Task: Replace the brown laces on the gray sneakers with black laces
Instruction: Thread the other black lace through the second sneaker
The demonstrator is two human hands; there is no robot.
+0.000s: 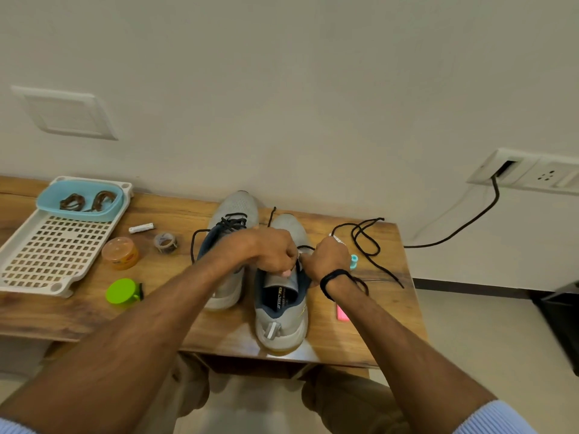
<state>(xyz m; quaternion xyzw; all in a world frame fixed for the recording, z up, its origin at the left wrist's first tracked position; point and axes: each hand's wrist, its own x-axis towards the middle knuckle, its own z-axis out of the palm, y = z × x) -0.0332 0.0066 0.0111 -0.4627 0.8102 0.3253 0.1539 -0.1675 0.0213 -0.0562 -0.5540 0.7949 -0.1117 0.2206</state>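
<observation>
Pinches the black lace (372, 254) with left hand (275, 255) and right hand (326, 260), both curled tight on it, above the tongue of the right gray sneaker (282, 308), lying toe far and heel near, with the loose end trailing rightward, nearer the right hand.

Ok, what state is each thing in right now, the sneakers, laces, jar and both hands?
Far sneaker: laced in black, ends loose.
Near sneaker: lacing unfinished, hands at its eyelets.
Black lace: slack, trailing across the table.
Brown laces: removed, bundled in the blue tub.
Orange jar: lid on.
Left hand: grips the near sneaker's upper.
Right hand: pinches the black lace.
</observation>
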